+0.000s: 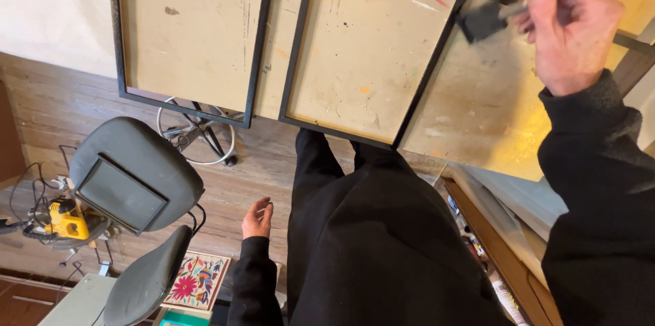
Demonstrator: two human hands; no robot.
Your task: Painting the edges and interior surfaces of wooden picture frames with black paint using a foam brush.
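Painting is the step in hand: right hand (570, 32) grips a foam brush (488, 20) at two o'clock beside the black frame (372, 53) on the bench (471, 107), left hand (258, 219) hanging open, empty.

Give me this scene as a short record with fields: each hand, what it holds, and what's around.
right hand: raised over the table, gripping a foam brush
left hand: hanging at the side, open, holding nothing
table: paint-stained, bearing two black frames
nearer frame: just left of the brush head
other frame: further left
floor: grey office chair, yellow power saw
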